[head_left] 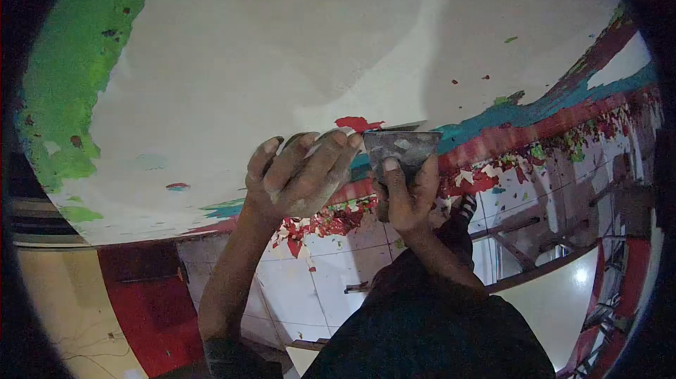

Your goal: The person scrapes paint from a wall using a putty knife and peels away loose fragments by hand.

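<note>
At the centre of the head view, the right hand (408, 192) has a flat metal scraper (405, 147) clamped between thumb and fingers, thumb laid along the near face, probably to stiffen the plate and steer it. The scraper's straight upper edge meets the pale painted wall (246, 48), or sits just off it; the dark sliver above that edge makes contact hard to call.

Just left of it, here's the left hand (299, 175), fingers curled and slightly apart, tips up at the wall, perhaps for bracing or feeling the surface. Whether anything is pinched under those fingertips, I can't tell. A red paint patch (358, 123) shows right above, between the two hands, so both seem gathered around that one spot.

Over in the upper left, a ragged green paint band (70, 69) runs down the wall; off to the right, a teal stripe (493, 122) slants above maroon. Below the hands, paint flakes (334, 223) in red, cream and green litter the tiled floor (292, 287) along the wall's foot, likely lying where they dropped. A foot in a striped sandal (467, 206) stands close by, near the wall, seemingly to keep the scraper within easy reach.
</note>
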The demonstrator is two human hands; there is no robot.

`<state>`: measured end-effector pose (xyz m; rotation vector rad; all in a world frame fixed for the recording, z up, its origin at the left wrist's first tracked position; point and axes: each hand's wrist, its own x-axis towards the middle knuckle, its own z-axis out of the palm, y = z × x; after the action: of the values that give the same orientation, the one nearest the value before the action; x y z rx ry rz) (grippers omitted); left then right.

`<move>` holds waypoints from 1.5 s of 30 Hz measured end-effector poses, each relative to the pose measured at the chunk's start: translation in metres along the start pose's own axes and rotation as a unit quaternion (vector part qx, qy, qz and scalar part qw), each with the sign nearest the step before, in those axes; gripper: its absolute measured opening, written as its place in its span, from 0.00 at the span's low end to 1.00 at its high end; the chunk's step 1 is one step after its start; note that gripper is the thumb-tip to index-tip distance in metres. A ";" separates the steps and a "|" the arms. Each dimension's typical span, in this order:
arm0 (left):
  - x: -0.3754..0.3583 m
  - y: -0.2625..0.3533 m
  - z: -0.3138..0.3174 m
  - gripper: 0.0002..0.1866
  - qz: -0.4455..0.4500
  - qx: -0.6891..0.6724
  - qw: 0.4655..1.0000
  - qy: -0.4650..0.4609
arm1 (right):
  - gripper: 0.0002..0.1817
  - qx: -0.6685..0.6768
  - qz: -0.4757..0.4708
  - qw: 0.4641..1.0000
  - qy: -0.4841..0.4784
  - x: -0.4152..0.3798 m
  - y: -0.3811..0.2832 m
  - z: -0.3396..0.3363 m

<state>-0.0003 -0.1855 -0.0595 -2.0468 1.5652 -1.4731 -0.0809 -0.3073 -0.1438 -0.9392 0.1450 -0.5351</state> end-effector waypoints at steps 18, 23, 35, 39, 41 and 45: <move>0.001 -0.002 -0.005 0.18 -0.009 -0.061 0.998 -0.004 | 0.17 0.037 -0.063 0.995 -0.063 0.005 -0.003 -0.005; 0.000 -0.006 -0.010 0.12 0.007 -0.121 0.993 0.004 | 0.15 -0.036 -0.049 0.997 -0.044 -0.002 0.007 -0.014; 0.003 -0.004 -0.004 0.12 0.013 -0.050 0.998 -0.020 | 0.13 -0.031 -0.034 0.999 -0.019 0.005 -0.008 -0.002; 0.003 -0.002 -0.003 0.16 0.011 -0.024 0.999 -0.025 | 0.14 -0.016 -0.019 0.999 -0.030 0.004 -0.007 -0.004; 0.003 -0.001 -0.004 0.16 0.004 -0.029 0.999 -0.037 | 0.14 -0.008 -0.006 0.999 -0.036 0.004 -0.007 -0.004; 0.003 -0.003 -0.003 0.16 0.016 -0.016 0.999 -0.025 | 0.14 -0.006 -0.022 0.999 -0.040 0.004 -0.003 -0.004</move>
<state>-0.0013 -0.1852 -0.0547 -2.0503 1.6048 -1.3844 -0.0801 -0.3129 -0.1435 -0.9768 0.0558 -0.5358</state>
